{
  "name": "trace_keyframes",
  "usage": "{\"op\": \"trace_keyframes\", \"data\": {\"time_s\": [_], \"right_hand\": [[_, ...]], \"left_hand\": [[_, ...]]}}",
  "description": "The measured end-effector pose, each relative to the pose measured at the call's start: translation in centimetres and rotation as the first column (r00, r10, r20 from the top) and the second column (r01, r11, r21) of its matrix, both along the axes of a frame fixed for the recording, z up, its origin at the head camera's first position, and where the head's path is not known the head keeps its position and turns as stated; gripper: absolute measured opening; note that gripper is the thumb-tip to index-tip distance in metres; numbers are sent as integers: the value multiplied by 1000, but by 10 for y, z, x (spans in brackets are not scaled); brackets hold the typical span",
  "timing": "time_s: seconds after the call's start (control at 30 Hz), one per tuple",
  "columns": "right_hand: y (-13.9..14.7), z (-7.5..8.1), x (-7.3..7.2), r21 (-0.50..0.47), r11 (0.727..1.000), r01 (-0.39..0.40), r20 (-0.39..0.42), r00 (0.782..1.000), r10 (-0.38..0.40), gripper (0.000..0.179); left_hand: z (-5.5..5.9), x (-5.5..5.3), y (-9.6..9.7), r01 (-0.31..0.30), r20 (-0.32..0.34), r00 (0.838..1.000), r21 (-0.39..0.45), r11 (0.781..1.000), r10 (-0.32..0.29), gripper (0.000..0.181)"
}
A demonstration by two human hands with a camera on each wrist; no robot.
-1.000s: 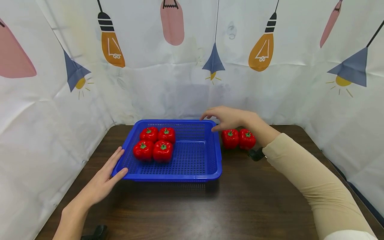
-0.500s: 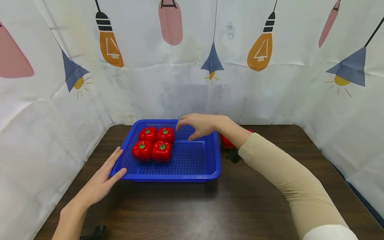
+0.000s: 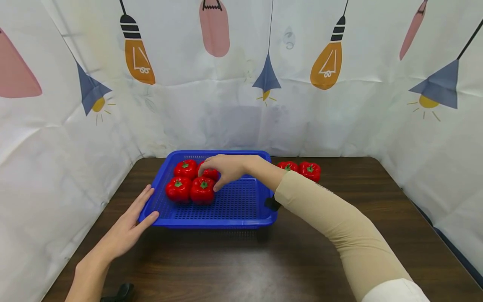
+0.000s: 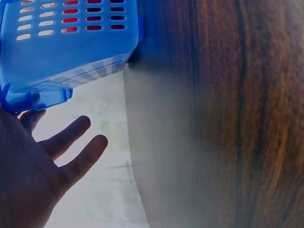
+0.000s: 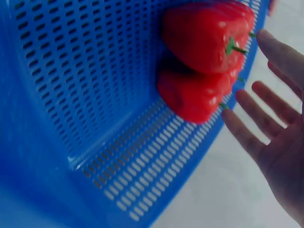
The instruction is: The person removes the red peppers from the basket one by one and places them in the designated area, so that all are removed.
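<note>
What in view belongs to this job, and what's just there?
In the job: blue basket; left hand at its rim; four red peppers inside; right hand over them; probably two red peppers outside.

Just there: printed backdrop; dark table.

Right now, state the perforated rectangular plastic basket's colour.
The basket is blue, clearest in the head view.

Bright head view, pale glare on dark table (image 3: 249,264), hazy wrist views, right one softly blurred
</note>
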State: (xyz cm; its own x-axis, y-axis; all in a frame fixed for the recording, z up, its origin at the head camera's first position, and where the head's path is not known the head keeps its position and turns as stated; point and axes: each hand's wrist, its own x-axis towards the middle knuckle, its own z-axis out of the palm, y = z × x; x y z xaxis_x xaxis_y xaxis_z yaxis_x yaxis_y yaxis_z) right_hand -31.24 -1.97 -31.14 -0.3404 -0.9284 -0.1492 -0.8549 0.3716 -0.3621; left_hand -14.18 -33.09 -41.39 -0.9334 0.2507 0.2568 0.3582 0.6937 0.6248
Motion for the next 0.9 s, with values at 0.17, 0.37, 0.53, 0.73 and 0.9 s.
{"op": "trace_keyframes", "data": {"time_s": [0.17, 0.37, 0.53, 0.73, 0.9], "right_hand": [[-17, -11, 1, 30, 999, 21, -54, 998, -19, 52], [-30, -21, 2, 45, 999, 26, -69, 997, -23, 55], [-36, -25, 4, 87, 996, 28, -71, 997, -21, 62], [-38, -29, 7, 121, 992, 38, -82, 996, -28, 64], [-38, -29, 9, 124, 992, 26, -59, 998, -19, 62]], "left_hand": [[0, -1, -1, 1, -7, 1000, -3, 1000, -1, 70], [0, -1, -2, 2, -9, 1000, -5, 1000, -2, 70], [0, -1, -2, 9, 3, 1000, 5, 1000, -9, 70], [-1, -2, -1, 7, 5, 1000, 11, 1000, -7, 71], [-2, -2, -1, 4, 5, 1000, 17, 1000, -4, 71]]}}
